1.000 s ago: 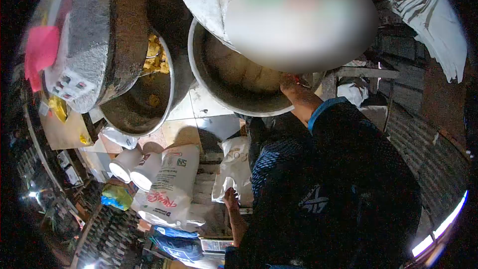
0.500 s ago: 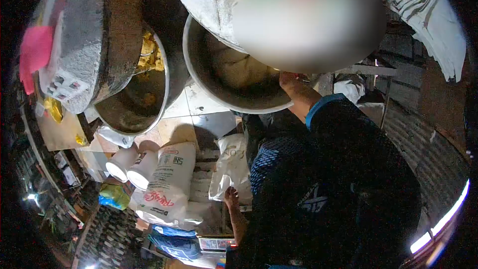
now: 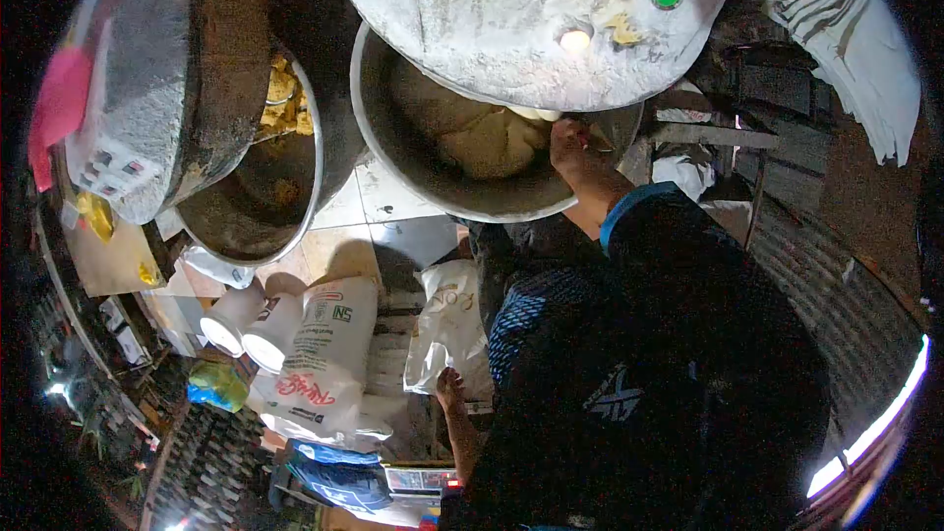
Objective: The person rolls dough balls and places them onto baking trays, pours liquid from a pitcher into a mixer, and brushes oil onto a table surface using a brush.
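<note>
My right hand (image 3: 579, 150), at the end of a dark sleeve with a blue cuff, reaches over a large metal mixing bowl (image 3: 366, 113). Its fingers are closed close under the white mixer head (image 3: 472, 25), and I cannot tell what is in them. Pale dough (image 3: 489, 145) lies inside the bowl beside this hand. Down at the left of my body, my left hand (image 3: 450, 388) has loosely bent fingers. It overlaps the lower edge of a white plastic sack (image 3: 444, 310).
A second mixer (image 3: 221, 79) stands at left over a metal bowl (image 3: 317, 172) with yellow lumps (image 3: 290, 120). Two white tubs (image 3: 272, 329) and a printed white sack (image 3: 329, 359) stand below it. White cloth (image 3: 860, 59) hangs at upper right.
The view has shifted slightly, so things sit a little further left. The mixer head's green and red buttons show now, where a blur covered them. My right hand stays at the bowl.
</note>
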Available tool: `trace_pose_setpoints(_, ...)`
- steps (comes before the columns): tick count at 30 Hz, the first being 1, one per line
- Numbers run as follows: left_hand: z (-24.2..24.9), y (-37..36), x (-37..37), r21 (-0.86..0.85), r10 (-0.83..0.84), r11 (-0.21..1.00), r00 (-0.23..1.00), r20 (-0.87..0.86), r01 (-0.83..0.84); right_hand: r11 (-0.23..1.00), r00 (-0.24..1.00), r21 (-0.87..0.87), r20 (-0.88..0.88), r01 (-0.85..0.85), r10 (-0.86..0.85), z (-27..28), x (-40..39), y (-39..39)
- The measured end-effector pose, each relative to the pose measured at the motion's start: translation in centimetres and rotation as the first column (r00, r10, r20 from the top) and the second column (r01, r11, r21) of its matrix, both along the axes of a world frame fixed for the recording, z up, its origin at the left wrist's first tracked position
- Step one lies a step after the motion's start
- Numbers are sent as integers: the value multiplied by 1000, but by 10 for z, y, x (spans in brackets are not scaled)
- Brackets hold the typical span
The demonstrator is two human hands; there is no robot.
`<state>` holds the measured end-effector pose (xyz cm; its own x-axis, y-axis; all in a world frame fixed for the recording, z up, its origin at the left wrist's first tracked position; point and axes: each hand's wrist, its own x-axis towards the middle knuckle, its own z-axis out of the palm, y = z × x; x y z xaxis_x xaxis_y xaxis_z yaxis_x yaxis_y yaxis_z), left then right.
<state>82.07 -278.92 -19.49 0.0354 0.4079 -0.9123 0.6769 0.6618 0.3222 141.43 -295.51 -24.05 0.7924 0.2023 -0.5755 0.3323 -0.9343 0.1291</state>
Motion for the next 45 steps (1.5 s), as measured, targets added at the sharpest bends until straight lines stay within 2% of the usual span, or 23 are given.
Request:
trace_pose_setpoints(2, -16, 0, -18, -56, 27, 998, 1000, -9, -27, 1000, 1000, 5, 3, 9, -9, 3, 4, 5)
trace_pose_setpoints(6, 4, -6, 6, -6, 35, 999, 997, 71, -35, 1000, 1000, 2, 15, 6, -6, 1, 6, 2)
trace_pose_setpoints(8, -15, -10, -8, -20, -47, 999, 985, -164, 45, 1000, 1000, -1, 14, 6, -6, 1, 4, -3)
trace_pose_setpoints(9, -24, -11, -20, -18, -46, 999, 986, -163, 44, 1000, 1000, -9, 13, 10, -10, 1, 3, -7)
trace_pose_setpoints(11, -36, -10, -42, -72, 36, 997, 998, 56, -32, 1000, 1000, -8, 9, 9, -9, 3, 1, -9)
trace_pose_setpoints(14, -39, -11, -50, -53, -49, 997, 989, 141, 56, 1000, 1000, -3, 9, 9, -9, 8, 0, -12)
trace_pose_setpoints(16, -45, -11, -52, -66, -6, 998, 996, 91, 12, 1000, 1000, -3, 8, 14, -14, 7, -1, -12)
trace_pose_setpoints(17, -44, -12, -45, -76, 41, 996, 998, 41, -38, 1000, 1000, 1, 12, 17, -17, 7, 0, -12)
trace_pose_setpoints(21, 2, -8, 9, 23, -1, 1000, 997, 71, -1, 1000, 1000, -1, 17, 26, -26, 5, 2, -11)
trace_pose_setpoints(22, 9, -6, 17, 0, -37, 999, 999, -8, 37, 1000, 1000, -6, 17, 27, -26, 4, 3, -11)
trace_pose_setpoints(23, 11, -5, 22, -25, -74, 997, 994, -81, 72, 1000, 1000, -6, 19, 24, -23, 4, 4, -11)
trace_pose_setpoints(27, 12, -13, 15, 17, -52, 998, 992, -111, 55, 1000, 1000, -15, 22, 20, -19, 1, 4, -16)
trace_pose_setpoints(29, 15, -19, 11, 21, 5, 1000, 999, 47, -6, 1000, 1000, -17, 23, 14, -13, 1, 5, -16)
trace_pose_setpoints(30, 16, -21, 9, 19, 9, 1000, 999, 44, -10, 1000, 1000, -17, 27, 6, -6, 1, 6, -18)
trace_pose_setpoints(32, 16, -26, 7, -24, 20, 999, 1000, -12, -20, 1000, 1000, -18, 24, 0, 1, 1, 7, -19)
trace_pose_setpoints(35, 3, -28, -11, -120, 81, 990, 997, 10, -79, 1000, 1000, -26, 29, 2, -1, 0, 7, -24)
trace_pose_setpoints(39, -24, -29, -38, -188, 62, 980, 996, -56, -72, 999, 999, -32, 36, -5, 6, 0, 12, -22)
trace_pose_setpoints(42, -10, -36, -18, -125, 144, 980, 985, -97, -155, 999, 999, -35, 40, -8, 10, 0, 14, -24)
trace_pose_setpoints(44, -9, -37, -12, 30, -38, 999, 998, -43, 39, 999, 999, -32, 40, -15, 16, -1, 16, -24)
trace_pose_setpoints(45, -6, -37, -10, 34, -34, 999, 999, -43, 36, 999, 999, -29, 44, -18, 19, 0, 17, -25)
